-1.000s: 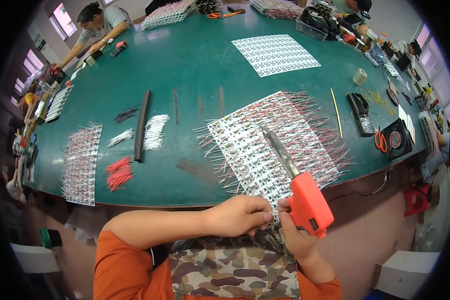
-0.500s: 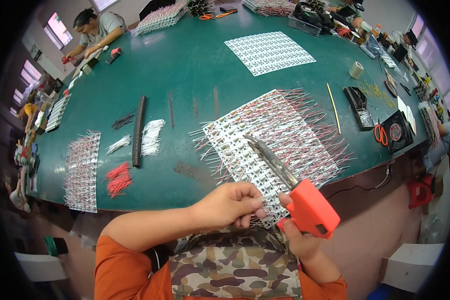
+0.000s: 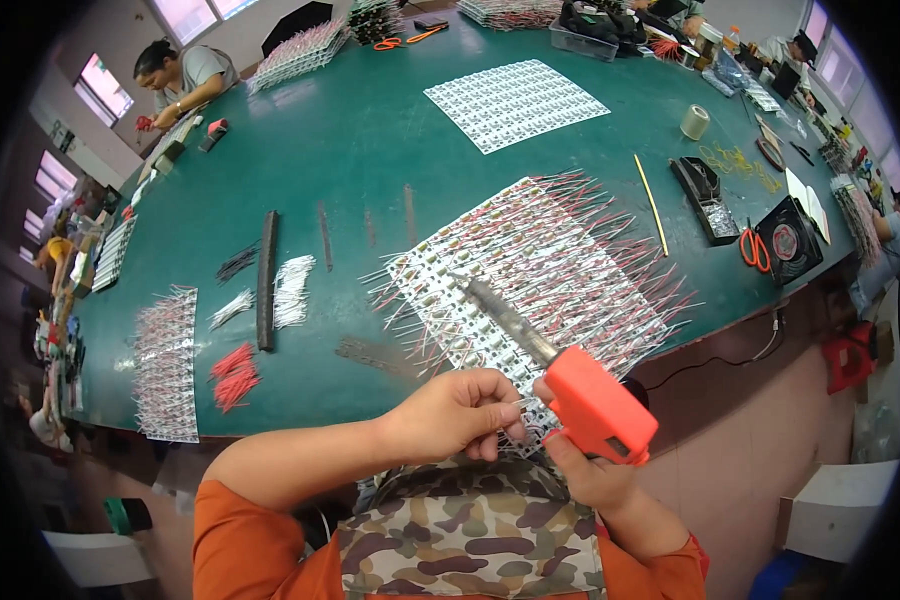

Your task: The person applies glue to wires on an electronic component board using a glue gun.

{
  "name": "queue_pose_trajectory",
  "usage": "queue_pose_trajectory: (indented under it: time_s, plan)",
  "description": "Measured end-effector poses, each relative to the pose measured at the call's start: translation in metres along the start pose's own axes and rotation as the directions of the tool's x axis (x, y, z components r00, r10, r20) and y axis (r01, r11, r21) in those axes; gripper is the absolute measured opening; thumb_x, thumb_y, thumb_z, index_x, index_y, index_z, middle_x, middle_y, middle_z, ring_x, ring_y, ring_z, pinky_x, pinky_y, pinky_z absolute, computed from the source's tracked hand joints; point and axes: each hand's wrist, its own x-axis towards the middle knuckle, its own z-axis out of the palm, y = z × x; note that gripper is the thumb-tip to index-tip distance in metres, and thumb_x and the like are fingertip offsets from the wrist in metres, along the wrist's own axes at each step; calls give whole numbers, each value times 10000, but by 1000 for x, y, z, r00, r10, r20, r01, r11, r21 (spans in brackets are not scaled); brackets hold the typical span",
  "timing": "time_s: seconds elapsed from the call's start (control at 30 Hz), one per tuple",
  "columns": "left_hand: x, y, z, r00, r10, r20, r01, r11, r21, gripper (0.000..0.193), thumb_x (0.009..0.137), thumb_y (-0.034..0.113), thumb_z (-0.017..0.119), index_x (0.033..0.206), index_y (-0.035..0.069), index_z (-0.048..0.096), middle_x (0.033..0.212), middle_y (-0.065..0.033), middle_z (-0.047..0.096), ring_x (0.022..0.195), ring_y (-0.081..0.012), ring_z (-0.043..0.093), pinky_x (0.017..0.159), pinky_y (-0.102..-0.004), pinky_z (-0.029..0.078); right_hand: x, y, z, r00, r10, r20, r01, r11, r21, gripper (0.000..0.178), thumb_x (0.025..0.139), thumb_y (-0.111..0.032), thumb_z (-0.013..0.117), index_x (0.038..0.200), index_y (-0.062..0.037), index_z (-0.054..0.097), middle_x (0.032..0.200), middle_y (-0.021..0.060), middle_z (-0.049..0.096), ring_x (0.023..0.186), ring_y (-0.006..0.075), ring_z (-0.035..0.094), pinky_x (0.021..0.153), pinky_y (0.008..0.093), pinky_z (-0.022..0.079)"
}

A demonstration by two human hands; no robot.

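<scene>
My right hand (image 3: 592, 478) grips a red pistol-shaped soldering iron (image 3: 602, 405). Its dark metal tip points away and to the left, above a white panel of small circuit boards (image 3: 417, 268). Rows of red and white wires (image 3: 610, 260) stick out from that panel, mostly toward its right side. At the panel's near edge my left hand (image 3: 460, 412) is closed, thumb and forefinger pinching what looks like a thin white wire (image 3: 526, 402). The fingers partly hide it.
Left of the panel lie a dark bar (image 3: 267, 280), white wires (image 3: 292, 290), red wires (image 3: 234, 376), black wires (image 3: 238, 262) and another wired panel (image 3: 167, 365). Beyond is a bare-wire-free panel (image 3: 515, 105). Orange-handled scissors (image 3: 755, 250) and a black fan (image 3: 785, 245) sit right. Co-workers sit around the table.
The whole view has turned slightly, shifting the table's things. The soldering iron has moved a little left with my right hand. My left hand keeps its pinch, nearly unmoved.
</scene>
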Motion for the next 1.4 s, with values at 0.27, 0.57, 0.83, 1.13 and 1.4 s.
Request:
queue_pose_trajectory:
  time_s: [0.27,0.57,0.83,1.13,1.4]
  plan:
    - [-8,-3,-39,908,315,-275,-197,902,385,84,1020,56,561,1056,21,628,906,-85,696,736,-164,673,635,-283,546,-20,7,-20,992,1,-125,14,993,119,496,943,-116,639,1378,51,468,1298,248,618,1213,343,614,1039,479,491]
    - [17,22,-73,594,763,255,-19,-304,953,249,762,86,620,1004,47,662,904,-95,612,788,-288,637,652,-405,510,-32,6,-36,978,37,-203,-9,991,137,551,936,-123,614,1416,63,417,1281,269,611,1199,366,620,998,462,529]
    - [20,29,-135,601,783,160,199,-341,919,160,786,66,591,936,48,643,858,-108,579,802,-316,630,674,-433,505,-36,9,-41,960,63,-274,-15,985,172,500,943,-92,580,1391,87,451,1281,258,608,1186,359,628,998,439,533]
    - [5,-3,-204,653,756,-42,455,-348,819,43,780,69,604,816,69,580,831,-102,566,791,-283,644,688,-435,525,-36,13,-43,956,66,-287,-33,992,119,503,948,-170,629,1356,90,491,1233,241,647,1080,292,651,944,425,534]
    - [-5,13,-164,476,879,15,317,-187,930,120,803,32,596,908,60,648,865,-125,596,809,-333,630,687,-433,514,-35,-1,-42,943,139,-302,-50,957,286,624,927,-130,642,1462,67,387,1383,251,550,1132,326,657,938,430,557]
